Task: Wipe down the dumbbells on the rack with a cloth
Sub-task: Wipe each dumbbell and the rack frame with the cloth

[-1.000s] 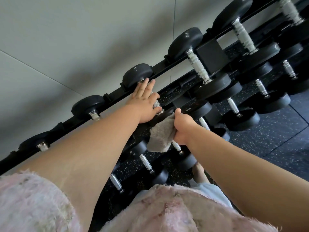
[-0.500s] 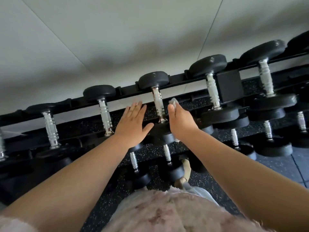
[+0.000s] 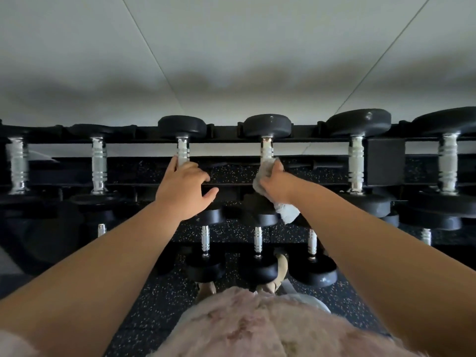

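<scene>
**Head view.** A black rack (image 3: 224,132) is seen from above against a pale wall (image 3: 231,60). Dumbbells are laid across its upper tier, with their chrome handles running near to far. The right hand (image 3: 276,184) is clamped on a grey cloth (image 3: 261,176), which is wrapped round the near part of the handle of the right-centre dumbbell (image 3: 267,124). A loose end of the cloth hangs below the wrist. The left hand (image 3: 184,189) is laid on the handle of the left-centre dumbbell (image 3: 181,126), with the thumb spread to the right. Whether its fingers close round the handle cannot be told. The hands are held apart, on neighbouring dumbbells. Smaller lower-tier dumbbells (image 3: 257,243) are shown nearer, over a speckled black floor (image 3: 154,305). A pink fluffy garment (image 3: 244,328) fills the near edge.
</scene>
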A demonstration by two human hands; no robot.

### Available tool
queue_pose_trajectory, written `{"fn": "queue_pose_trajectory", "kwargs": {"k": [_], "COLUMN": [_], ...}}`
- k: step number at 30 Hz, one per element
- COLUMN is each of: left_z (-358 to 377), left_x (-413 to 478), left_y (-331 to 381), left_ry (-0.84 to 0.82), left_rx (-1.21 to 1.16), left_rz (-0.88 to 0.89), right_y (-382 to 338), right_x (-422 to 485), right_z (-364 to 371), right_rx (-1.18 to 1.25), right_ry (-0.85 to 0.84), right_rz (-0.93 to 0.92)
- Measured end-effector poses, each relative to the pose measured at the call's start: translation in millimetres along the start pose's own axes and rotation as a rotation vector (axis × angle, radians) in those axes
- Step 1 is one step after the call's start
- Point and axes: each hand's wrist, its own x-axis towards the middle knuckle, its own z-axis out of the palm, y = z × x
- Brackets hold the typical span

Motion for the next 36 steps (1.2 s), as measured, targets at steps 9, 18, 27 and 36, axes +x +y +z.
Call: {"fn": "queue_pose_trajectory", "kwargs": {"k": [9, 18, 27, 36], "left_z": [3.5, 1.5, -1.3, -3.7], "left_x": [0.4, -2.1, -3.2, -4.2], "left_y": [-6.2, -5.8, -7.6, -4.7], "left_ry": [-0.052, -0.023, -0.021, -0.011], "left_rx": [-0.078, -0.125, -0.14, -0.149], "left_rz": [-0.034, -0.031, -0.031, -0.033], "right_y": [-6.1, 16.7, -18.4, 12.5], "right_x": [28.7, 27.3, 42.3, 20.4], "right_z": [-6.4, 3.6, -4.9, 5.5], "right_rx": [0.081, -0.151, 0.249, -0.172], "right_ry": [0.162, -0.012, 0.281, -0.047], "right_rz": [-0.068, -0.027, -0.005, -0.017]}}
